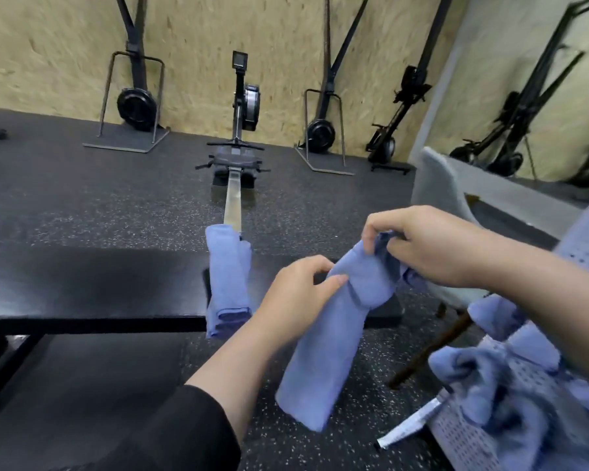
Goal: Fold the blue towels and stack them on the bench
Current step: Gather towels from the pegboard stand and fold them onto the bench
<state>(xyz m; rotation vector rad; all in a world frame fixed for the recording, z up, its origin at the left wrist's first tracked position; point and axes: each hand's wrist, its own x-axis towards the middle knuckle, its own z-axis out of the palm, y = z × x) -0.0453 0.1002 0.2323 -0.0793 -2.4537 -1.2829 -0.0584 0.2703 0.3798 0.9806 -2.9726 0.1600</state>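
A: Nearest you, low right, a white perforated mesh bag point(510, 433) holds a heap of crumpled blue towels point(483, 385).

B: And your hands?

A: Your left hand point(296, 297), black sleeve at the forearm, has thumb and fingers curled round the hanging blue terry towel point(323, 351) just below its top. Your right hand point(432, 246) pinches the bunched upper edge of the same towel. Both grips are closed on cloth; the towel's lower end dangles above the speckled black rubber floor point(82, 205).

B: Anything on the bench?

A: One folded blue towel point(228, 277) lies across the long black flat bench point(82, 283), its near end drooping over the front edge, just left of your left hand.

B: Farther out?

A: A grey upholstered chair point(439, 185) at right; beyond the bench, a black rowing machine with a steel rail point(235, 185), against a chipboard wall point(201, 45).
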